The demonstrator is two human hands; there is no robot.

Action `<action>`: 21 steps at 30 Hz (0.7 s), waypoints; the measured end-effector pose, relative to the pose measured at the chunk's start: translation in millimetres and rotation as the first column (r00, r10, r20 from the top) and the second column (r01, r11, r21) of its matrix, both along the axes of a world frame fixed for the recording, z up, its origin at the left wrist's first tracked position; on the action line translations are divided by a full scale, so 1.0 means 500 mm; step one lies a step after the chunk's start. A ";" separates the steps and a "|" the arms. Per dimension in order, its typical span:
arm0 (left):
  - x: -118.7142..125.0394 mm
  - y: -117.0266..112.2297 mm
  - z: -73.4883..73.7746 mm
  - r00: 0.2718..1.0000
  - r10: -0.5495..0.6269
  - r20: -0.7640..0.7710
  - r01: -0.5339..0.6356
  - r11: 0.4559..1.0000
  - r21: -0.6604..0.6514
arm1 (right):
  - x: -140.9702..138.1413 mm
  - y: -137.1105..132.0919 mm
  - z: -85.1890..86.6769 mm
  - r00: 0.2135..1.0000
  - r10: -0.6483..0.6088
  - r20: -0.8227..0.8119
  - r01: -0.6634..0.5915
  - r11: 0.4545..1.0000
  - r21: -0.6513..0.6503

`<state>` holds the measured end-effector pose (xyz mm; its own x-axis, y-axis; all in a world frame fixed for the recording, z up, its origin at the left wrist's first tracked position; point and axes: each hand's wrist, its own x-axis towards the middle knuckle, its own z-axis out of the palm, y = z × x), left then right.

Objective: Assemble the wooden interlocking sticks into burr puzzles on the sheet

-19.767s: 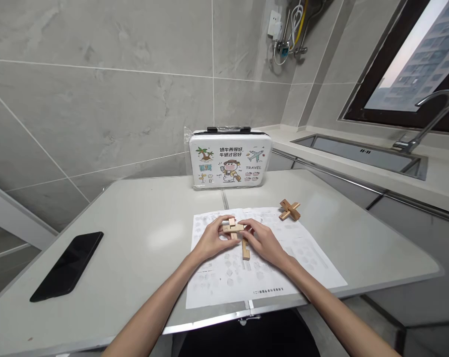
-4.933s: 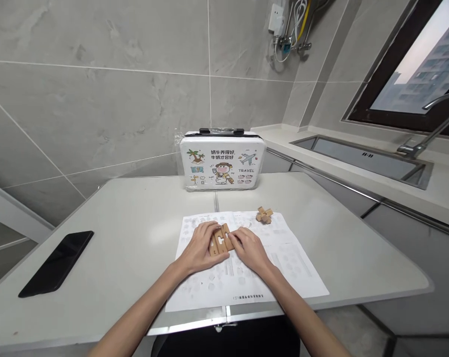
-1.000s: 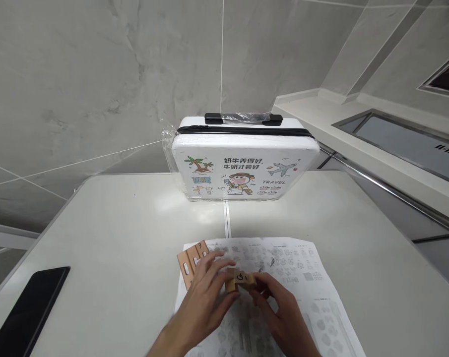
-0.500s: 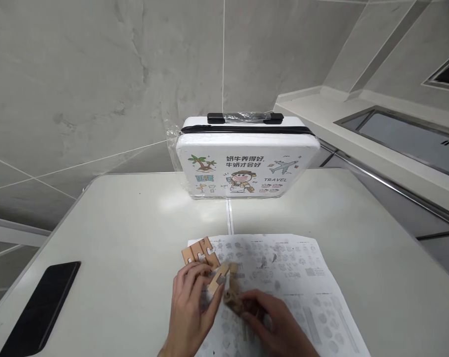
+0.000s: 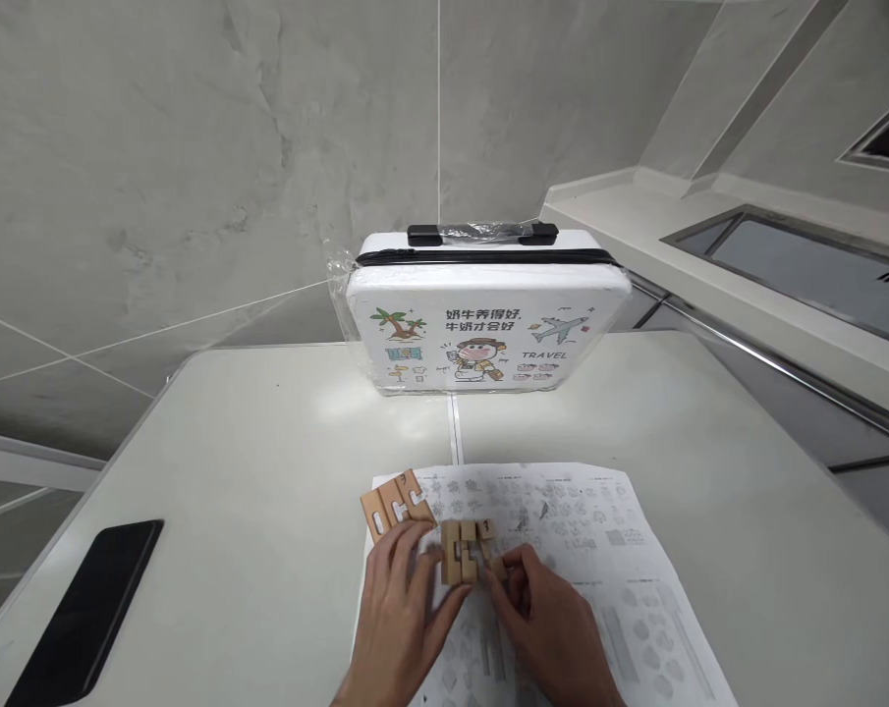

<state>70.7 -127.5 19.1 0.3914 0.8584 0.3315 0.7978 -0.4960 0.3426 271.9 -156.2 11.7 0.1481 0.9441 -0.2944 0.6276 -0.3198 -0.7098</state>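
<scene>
My left hand (image 5: 400,609) and my right hand (image 5: 547,624) meet over a printed instruction sheet (image 5: 583,550) near the table's front. Between their fingertips lie notched wooden puzzle bars (image 5: 463,552), side by side and flat on the sheet. My left fingers press against the bars' left side; my right fingers curl and pinch at the bars' right end. A second group of notched wooden bars (image 5: 394,503) lies just beyond my left hand, at the sheet's top left corner, untouched.
A white cartoon-printed carry case (image 5: 488,319) stands upright at the back of the white table (image 5: 252,462). A black phone (image 5: 83,609) lies at the front left. A counter with a sunken sink (image 5: 805,270) runs along the right. Grey tiled wall behind.
In the last half second the loose bars between my hands have come together into a flat side-by-side row. My hands have closed in on them. The far group has not moved.
</scene>
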 end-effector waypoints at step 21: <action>-0.013 0.017 -0.016 0.930 -0.369 -0.012 0.364 0.922 -0.130 | 0.080 -0.076 -0.044 0.987 0.105 -0.118 -0.097 0.993 0.073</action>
